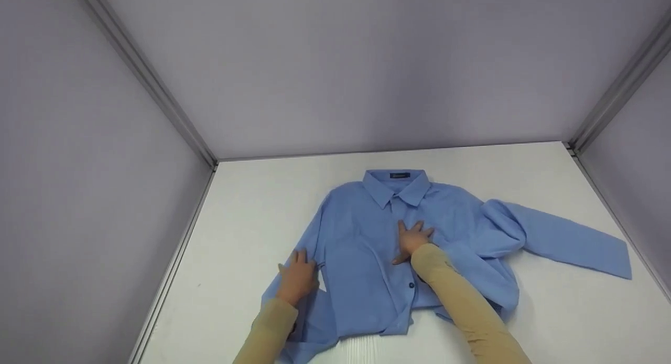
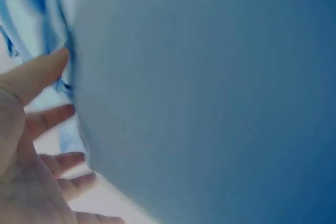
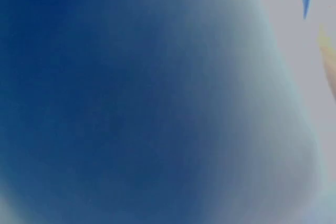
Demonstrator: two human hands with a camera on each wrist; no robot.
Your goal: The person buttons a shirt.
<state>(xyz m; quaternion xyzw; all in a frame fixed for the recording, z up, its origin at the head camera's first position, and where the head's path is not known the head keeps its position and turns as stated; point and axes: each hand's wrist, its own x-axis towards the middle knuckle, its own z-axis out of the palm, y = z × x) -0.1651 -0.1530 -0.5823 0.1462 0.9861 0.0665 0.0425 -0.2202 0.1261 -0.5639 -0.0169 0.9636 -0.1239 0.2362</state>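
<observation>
A blue button-up shirt [image 1: 361, 233] lies front side up on the white table, its collar away from me. My right hand [image 1: 414, 241] rests on the chest near the button line, fingers spread. On the shirt's left-side sleeve [image 1: 309, 243] lies my left hand [image 1: 298, 280], fingers pointing away. In the left wrist view, the left hand [image 2: 37, 150] has its thumb and fingers apart beside blue cloth [image 2: 199, 87]. Blurred blue cloth [image 3: 131, 98] fills most of the right wrist view, and the right hand's fingers are hidden there.
The other sleeve [image 1: 576, 238] stretches out to the right, bunched near the shoulder. The shirt's hem [image 1: 372, 330] is uneven and folded near the table's front. Grey walls [image 1: 335, 75] enclose the white table [image 1: 241, 212] at the back and both sides.
</observation>
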